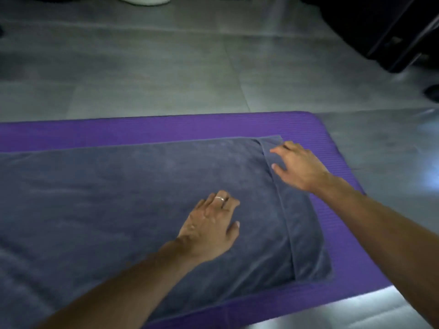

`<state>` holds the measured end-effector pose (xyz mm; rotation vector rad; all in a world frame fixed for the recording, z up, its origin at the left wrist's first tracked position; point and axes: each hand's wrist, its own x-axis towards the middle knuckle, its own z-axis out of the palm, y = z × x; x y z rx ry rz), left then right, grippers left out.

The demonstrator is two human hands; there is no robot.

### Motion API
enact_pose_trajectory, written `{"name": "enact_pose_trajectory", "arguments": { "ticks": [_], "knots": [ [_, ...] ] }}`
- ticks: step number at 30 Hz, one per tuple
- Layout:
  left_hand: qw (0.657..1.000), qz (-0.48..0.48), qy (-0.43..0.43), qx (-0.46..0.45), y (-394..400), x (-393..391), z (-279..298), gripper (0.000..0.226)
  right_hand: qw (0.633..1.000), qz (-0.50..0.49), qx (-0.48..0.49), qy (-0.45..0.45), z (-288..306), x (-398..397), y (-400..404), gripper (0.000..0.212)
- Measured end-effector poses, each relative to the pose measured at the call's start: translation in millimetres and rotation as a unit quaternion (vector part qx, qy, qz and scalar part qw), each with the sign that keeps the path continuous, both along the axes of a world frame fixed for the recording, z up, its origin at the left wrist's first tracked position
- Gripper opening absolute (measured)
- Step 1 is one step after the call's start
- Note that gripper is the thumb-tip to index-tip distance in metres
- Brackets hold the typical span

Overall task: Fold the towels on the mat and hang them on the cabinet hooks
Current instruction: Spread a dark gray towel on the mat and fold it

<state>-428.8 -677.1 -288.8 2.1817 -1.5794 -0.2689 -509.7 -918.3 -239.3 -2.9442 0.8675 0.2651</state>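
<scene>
We see a grey towel point(118, 198) spread flat on a purple mat point(166, 128), which lies on a grey tiled floor point(154, 74). The towel's long axis runs from the left edge of the view, where it is cut off, across to the right, parallel to the mat's long side; its short end points right and stops just inside the mat's rounded right end. Along that end a narrow strip of towel is doubled, showing as a second layer.

Our left hand point(210, 225) rests palm down on the towel near its middle, fingers point(223, 203) loosely spread and slightly bent, gripping nothing; a ring point(219, 198) sits on one finger. Further right, our right hand point(298, 166) reaches over the far right corner of the towel, fingers apart and nearly straight, their tips at the doubled strip; whether they touch the cloth we cannot tell. A dark object point(380, 27) stands at the top right.
</scene>
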Motion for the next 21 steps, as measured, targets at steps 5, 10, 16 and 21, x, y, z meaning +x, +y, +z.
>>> {"name": "enact_pose_trajectory", "arguments": {
  "ticks": [5,10,16,21],
  "knots": [
    [0.999,-0.047,0.019,0.013,-86.8,-54.1,-9.0,0.046,0.996,-0.054,0.055,-0.049,-32.7,-64.7,-70.5,0.044],
    [0.996,-0.052,0.059,0.049,-153.1,-76.6,-28.2,0.045,0.992,-0.064,0.078,-0.077,-65.3,-79.3,-116.9,0.045],
    [0.982,-0.151,-0.006,0.117,-197.2,-89.4,-50.8,0.053,0.989,-0.059,0.113,-0.074,-83.1,-73.5,-143.7,0.052],
    [0.979,-0.128,0.096,0.126,-201.1,-80.8,-46.1,0.016,0.987,-0.049,0.139,-0.064,-92.1,-65.1,-146.0,0.062]
  ]
}}
